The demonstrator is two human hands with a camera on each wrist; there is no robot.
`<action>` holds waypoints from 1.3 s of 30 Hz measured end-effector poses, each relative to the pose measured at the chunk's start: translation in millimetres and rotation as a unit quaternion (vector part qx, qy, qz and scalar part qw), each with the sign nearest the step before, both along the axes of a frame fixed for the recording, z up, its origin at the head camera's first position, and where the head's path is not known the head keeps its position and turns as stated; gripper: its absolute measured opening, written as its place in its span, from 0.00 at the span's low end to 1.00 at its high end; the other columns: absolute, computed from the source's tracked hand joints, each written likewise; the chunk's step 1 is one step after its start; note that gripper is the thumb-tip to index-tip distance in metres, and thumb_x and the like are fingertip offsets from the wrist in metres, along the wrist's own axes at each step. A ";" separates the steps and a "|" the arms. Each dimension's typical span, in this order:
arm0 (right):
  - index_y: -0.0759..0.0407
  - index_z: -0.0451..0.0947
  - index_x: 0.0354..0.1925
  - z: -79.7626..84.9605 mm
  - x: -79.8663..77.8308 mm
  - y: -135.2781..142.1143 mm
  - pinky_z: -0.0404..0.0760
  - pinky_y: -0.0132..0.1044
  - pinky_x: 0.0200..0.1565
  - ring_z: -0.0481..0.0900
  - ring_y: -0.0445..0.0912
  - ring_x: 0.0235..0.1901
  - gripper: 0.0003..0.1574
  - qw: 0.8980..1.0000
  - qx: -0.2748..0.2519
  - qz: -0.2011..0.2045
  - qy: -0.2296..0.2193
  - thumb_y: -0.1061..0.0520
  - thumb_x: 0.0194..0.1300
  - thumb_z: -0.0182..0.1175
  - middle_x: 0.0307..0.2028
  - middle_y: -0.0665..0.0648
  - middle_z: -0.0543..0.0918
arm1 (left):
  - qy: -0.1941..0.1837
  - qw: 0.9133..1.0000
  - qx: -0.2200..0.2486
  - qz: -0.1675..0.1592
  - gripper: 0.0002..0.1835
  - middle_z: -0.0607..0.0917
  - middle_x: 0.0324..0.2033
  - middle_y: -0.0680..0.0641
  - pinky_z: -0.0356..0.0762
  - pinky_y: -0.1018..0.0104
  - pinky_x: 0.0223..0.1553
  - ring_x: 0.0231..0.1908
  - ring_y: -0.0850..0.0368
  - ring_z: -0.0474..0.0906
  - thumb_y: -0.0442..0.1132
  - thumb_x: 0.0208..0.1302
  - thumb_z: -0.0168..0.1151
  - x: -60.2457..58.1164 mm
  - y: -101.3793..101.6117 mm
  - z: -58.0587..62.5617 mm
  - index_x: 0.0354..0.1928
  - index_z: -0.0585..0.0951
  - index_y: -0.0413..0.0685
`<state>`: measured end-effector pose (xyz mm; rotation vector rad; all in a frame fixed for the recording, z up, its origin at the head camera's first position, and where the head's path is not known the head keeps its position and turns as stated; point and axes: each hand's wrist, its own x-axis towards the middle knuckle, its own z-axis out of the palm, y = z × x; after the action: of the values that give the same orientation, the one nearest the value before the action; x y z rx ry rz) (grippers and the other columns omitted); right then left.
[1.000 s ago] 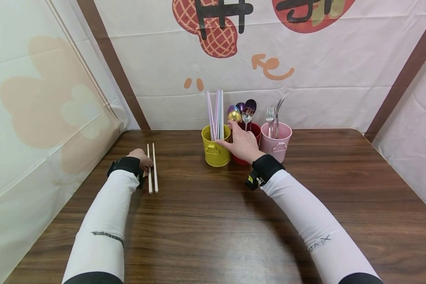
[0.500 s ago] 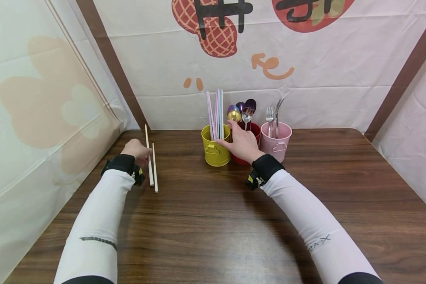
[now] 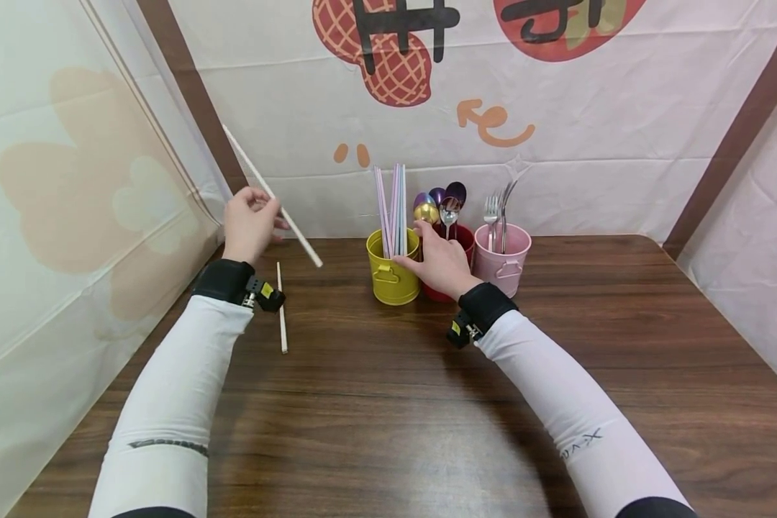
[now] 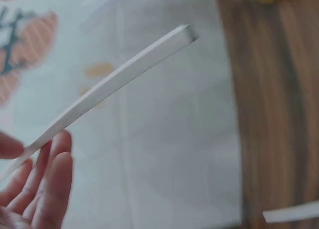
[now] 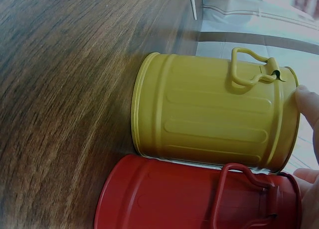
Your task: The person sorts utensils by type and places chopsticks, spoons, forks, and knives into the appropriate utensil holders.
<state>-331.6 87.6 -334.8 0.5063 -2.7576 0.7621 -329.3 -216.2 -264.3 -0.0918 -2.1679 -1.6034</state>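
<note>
My left hand pinches a white chopstick between thumb and fingers, held tilted above the table; its thick end points up and right in the left wrist view. A second white chopstick lies on the table below that hand. My right hand holds the rim of a small yellow bucket, its thumb at the front and fingers toward the red bucket beside it. Pastel straw-like sticks stand in the yellow bucket.
Spoons stand in the red bucket, partly hidden by my right hand. Right of it, a pink bucket holds forks. All three stand near the table's back edge, before a printed cloth wall.
My left hand has lifted one chopstick off the table, raising it and tilting it toward the right. The other chopstick stays lying. My right hand has not visibly moved.
</note>
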 end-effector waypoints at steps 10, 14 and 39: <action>0.58 0.59 0.68 -1.6 -1.1 -0.9 0.70 0.48 0.51 0.78 0.57 0.49 0.49 0.999 0.017 -0.009 0.026 0.31 0.62 0.60 0.62 0.54 0.75 | 0.128 0.988 0.069 -0.042 0.07 0.84 0.37 0.38 0.78 0.73 0.21 0.28 0.60 0.84 0.35 0.69 0.55 18.2 61.3 12.9 0.45 0.71 0.44; 0.57 0.58 0.68 -1.3 -0.9 -0.5 0.70 0.48 0.51 0.78 0.56 0.50 0.49 1.000 0.016 -0.011 0.017 0.31 0.62 0.59 0.62 0.55 0.74 | 0.127 0.988 0.057 -0.061 0.07 0.85 0.39 0.37 0.78 0.73 0.23 0.31 0.59 0.85 0.35 0.69 0.56 16.8 76.0 6.6 0.46 0.71 0.43; 0.57 0.57 0.69 0.3 0.1 -1.1 0.68 0.50 0.54 0.76 0.55 0.55 0.49 1.000 0.012 -0.007 0.006 0.31 0.63 0.58 0.63 0.56 0.73 | 0.016 0.974 -0.216 -0.070 0.11 0.87 0.39 0.41 0.76 0.58 0.43 0.40 0.50 0.81 0.39 0.67 0.62 -9.0 102.0 -48.0 0.43 0.83 0.38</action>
<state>-331.5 86.5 -334.5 0.4938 -2.7597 0.7222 -338.3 -114.2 -312.3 -0.4067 -2.4949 -1.1603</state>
